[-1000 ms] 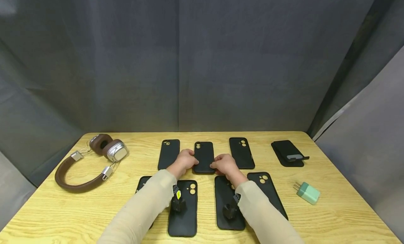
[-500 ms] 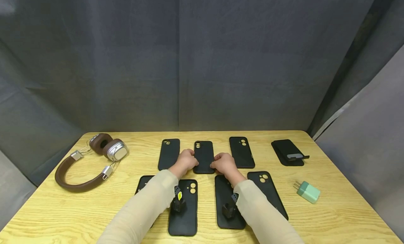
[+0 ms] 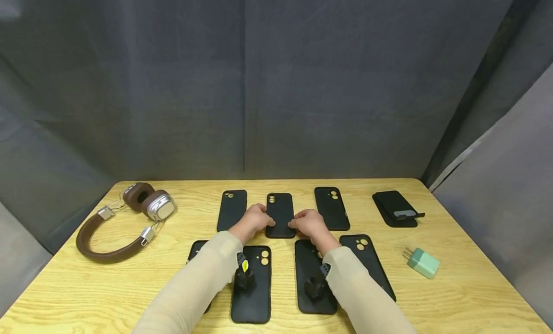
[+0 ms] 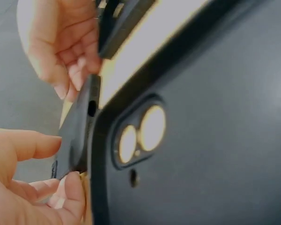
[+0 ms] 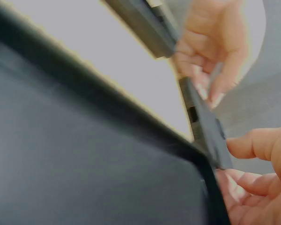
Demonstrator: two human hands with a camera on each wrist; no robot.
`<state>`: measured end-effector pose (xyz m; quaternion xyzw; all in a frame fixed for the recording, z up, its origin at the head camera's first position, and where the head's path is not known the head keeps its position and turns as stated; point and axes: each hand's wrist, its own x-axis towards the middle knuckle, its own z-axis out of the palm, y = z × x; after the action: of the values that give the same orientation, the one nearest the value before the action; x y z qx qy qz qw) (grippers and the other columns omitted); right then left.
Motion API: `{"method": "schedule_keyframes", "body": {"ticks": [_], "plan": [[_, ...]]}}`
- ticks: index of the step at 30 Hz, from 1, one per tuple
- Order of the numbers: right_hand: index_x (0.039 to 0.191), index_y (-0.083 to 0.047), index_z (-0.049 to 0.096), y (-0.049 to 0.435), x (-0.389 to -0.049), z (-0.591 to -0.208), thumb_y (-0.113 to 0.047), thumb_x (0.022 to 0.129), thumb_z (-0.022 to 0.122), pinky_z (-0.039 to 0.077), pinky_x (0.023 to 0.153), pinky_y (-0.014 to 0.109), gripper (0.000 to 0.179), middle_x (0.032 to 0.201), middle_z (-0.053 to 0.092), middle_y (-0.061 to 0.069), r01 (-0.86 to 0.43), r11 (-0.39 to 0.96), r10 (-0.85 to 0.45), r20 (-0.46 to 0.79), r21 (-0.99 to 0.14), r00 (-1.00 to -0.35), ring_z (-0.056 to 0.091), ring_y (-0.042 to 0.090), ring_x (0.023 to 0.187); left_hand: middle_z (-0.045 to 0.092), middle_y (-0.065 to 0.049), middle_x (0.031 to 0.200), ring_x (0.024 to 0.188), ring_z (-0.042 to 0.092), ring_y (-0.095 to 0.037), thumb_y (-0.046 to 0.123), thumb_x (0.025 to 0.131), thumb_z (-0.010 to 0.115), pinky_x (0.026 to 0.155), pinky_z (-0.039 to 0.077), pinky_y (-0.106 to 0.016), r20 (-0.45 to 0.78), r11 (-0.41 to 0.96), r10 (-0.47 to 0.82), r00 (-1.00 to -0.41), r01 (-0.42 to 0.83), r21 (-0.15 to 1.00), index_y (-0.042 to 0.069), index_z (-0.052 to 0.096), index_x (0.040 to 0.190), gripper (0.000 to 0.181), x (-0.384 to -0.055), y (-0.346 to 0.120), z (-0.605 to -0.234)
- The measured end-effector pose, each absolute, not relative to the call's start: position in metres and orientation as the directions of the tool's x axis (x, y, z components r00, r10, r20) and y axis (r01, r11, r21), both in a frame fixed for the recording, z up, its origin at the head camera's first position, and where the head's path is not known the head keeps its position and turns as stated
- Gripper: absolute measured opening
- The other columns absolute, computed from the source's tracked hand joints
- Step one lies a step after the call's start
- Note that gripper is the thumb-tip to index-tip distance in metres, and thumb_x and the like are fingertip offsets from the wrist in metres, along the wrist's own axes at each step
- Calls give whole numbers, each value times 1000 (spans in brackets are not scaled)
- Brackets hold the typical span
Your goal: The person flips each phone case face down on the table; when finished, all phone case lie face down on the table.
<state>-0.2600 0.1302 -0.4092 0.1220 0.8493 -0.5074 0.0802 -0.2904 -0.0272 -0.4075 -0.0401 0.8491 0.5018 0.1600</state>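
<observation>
I list: 1 black phone case (image 3: 280, 215), pinched at its 2 near corners by left hand (image 3: 255, 219) and right hand (image 3: 310, 223); headphones (image 3: 160, 206), well left.

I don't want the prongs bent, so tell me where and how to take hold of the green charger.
Pinch the green charger by the long sides of its body, coming down from above at its near-right end. Its prongs stick out at the opposite end, and nothing touches the boxy body, so those sides should offer a good grip.
</observation>
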Motion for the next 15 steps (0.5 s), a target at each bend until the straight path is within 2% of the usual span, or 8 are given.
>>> {"method": "schedule_keyframes", "body": {"ticks": [2,5,10,13,15], "plan": [[100,3,63,134,-259,-406,-11,84,65,51,62,29,21,81,56,8,295,417,122,-269,-860,-955,55,18,67,54,-8,87,57,42,-15,3,82,65,60,37,-30,-319,471,101,-942,-237,849,0,44,132,54,-292,-28,-406],[102,4,63,139,-258,-402,-11,85,64,53,68,31,23,86,57,10,292,386,123,-265,-875,-956,58,21,75,50,-6,79,52,36,-13,4,83,64,54,33,-29,-295,456,90,-951,-224,861,0,45,131,52,-294,-28,-404],[108,6,61,150,-257,-393,-11,86,62,52,73,34,28,89,56,11,269,377,128,-237,-886,-963,56,23,79,58,-12,92,65,47,-17,5,82,61,59,41,-30,-157,450,23,-987,-130,884,1,51,125,44,-291,-24,-400],[111,6,59,157,-257,-386,-13,87,61,52,77,36,30,85,54,9,258,386,129,-225,-885,-966,57,23,80,58,-13,102,83,54,-22,4,81,60,70,46,-33,-52,436,-16,-999,-54,898,0,55,117,37,-289,-17,-398],[114,6,58,163,-257,-382,-13,88,60,52,80,38,33,84,53,9,251,388,123,-220,-887,-968,58,25,83,57,-15,105,90,54,-25,4,81,59,75,46,-34,-32,401,-23,-999,-38,915,-1,56,115,34,-288,-13,-396]]}}
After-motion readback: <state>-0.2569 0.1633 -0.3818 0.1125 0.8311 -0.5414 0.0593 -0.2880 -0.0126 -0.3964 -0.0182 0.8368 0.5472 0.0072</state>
